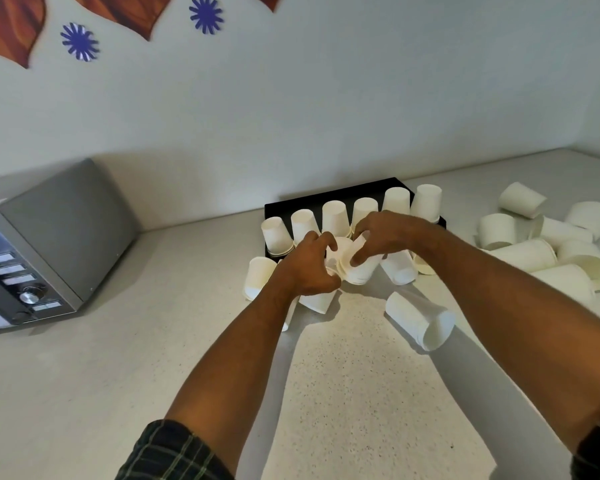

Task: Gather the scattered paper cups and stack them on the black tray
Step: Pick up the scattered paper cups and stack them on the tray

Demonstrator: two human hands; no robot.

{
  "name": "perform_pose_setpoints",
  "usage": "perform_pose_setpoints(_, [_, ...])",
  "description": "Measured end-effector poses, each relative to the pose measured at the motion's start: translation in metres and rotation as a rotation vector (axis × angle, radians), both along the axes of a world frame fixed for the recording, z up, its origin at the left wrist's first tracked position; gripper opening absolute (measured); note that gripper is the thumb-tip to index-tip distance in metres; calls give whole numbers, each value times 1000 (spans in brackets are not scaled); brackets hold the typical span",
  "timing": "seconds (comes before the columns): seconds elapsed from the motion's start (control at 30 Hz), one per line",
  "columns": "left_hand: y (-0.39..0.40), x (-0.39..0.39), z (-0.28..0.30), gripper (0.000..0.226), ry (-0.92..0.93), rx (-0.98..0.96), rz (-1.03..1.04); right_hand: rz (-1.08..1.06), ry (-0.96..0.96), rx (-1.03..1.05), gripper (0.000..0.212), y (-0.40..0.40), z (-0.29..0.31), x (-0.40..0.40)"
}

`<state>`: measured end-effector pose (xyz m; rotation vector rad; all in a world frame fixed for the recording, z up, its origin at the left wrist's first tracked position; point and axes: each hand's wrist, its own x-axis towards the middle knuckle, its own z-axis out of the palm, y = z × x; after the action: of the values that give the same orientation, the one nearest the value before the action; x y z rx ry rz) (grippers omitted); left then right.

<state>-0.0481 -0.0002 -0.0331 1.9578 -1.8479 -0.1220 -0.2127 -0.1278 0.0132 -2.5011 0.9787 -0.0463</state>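
Speckled counter, both hands holding cups

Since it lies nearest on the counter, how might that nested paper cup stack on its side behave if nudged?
The nested cup stack lies on its side, so it would probably roll, curving because cups taper. It looks like thin paper: likely light and easily crushed.

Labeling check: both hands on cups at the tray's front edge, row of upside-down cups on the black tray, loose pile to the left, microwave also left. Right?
One slip: the loose pile lies to the right of the black tray, not left. The head view shows it. The rest holds: left hand and right hand grip cups, upside-down row on tray, microwave left.
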Motion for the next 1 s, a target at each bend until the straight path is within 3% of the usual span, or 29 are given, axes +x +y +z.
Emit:
perform_pose_setpoints(0.27, [-14,32,53,45,165,-177,151,-22,-177,-134,64,-20,47,1])
perform_pose_setpoints(0.57, [-30,92,75,34,313,-335,410,-153,-603,-156,64,-38,62,41])
perform_pose_setpoints(0.73, [-33,104,53,34,317,-389,475,-102,-588,-183,60,-35,34,79])
perform_pose_setpoints(1.0, [-33,101,22,56,310,-356,444,-36,-463,-268,64,-32,9,113])
